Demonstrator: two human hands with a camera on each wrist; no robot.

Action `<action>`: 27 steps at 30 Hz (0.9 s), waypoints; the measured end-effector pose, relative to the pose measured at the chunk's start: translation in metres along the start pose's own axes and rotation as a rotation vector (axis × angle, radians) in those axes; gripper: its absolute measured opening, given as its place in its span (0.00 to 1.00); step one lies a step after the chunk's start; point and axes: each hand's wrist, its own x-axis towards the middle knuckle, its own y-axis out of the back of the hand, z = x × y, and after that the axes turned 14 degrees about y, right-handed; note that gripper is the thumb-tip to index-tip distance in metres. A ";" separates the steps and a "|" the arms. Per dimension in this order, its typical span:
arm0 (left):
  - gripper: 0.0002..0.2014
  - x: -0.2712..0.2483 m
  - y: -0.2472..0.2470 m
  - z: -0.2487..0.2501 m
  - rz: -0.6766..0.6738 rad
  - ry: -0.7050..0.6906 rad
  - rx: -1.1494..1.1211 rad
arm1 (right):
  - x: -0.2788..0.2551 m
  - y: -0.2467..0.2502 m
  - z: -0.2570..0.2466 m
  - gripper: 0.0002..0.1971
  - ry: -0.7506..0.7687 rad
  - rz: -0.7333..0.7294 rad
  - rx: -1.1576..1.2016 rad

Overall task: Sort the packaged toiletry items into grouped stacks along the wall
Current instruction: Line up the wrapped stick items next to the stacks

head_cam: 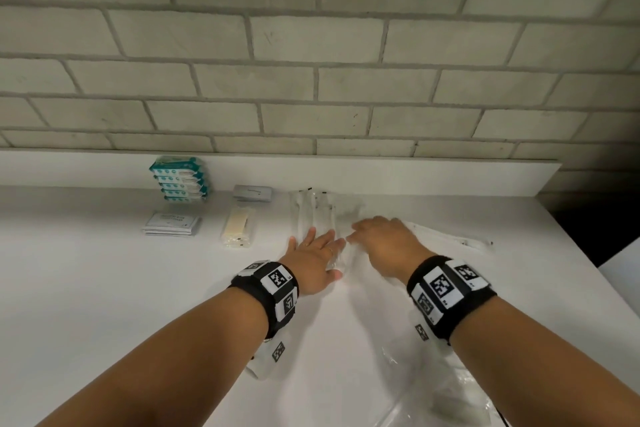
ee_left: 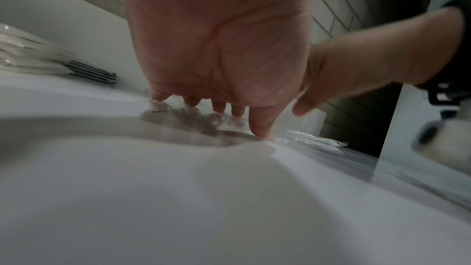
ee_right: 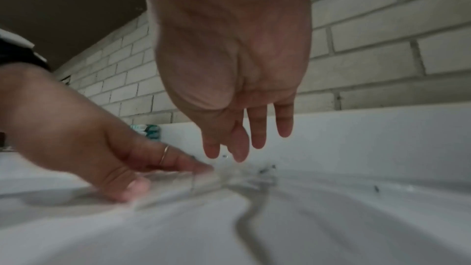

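Your left hand [head_cam: 313,262] presses flat, fingers straight, on clear plastic-wrapped packets [head_cam: 322,215] on the white counter [head_cam: 104,288]. Your right hand [head_cam: 384,243] hovers alongside, fingers loose, apparently empty.

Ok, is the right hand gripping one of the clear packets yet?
No: in the right wrist view the right hand hangs with straight fingers above the clear packets, touching nothing.

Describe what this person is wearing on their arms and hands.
Both forearms are bare, no sleeves. Each wrist carries a black fabric wristband set with white square tiles printed with black pixel-pattern markers. The left hand wears a thin gold-coloured ring; the right hand shows none.
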 end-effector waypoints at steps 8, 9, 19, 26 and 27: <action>0.32 0.000 0.002 0.000 0.001 0.037 -0.011 | 0.004 -0.014 -0.007 0.26 -0.174 -0.026 0.312; 0.31 0.000 0.003 0.000 0.007 0.048 -0.019 | 0.007 -0.014 -0.008 0.26 -0.165 -0.044 0.316; 0.36 0.001 0.000 -0.006 0.066 0.045 -0.043 | 0.032 -0.014 -0.008 0.26 -0.161 -0.049 0.383; 0.38 0.004 -0.002 0.000 0.081 -0.078 0.008 | 0.008 -0.001 0.057 0.20 -0.674 -0.017 0.242; 0.37 0.005 -0.002 0.002 0.070 -0.076 0.039 | 0.003 -0.003 0.062 0.21 -0.665 -0.080 0.247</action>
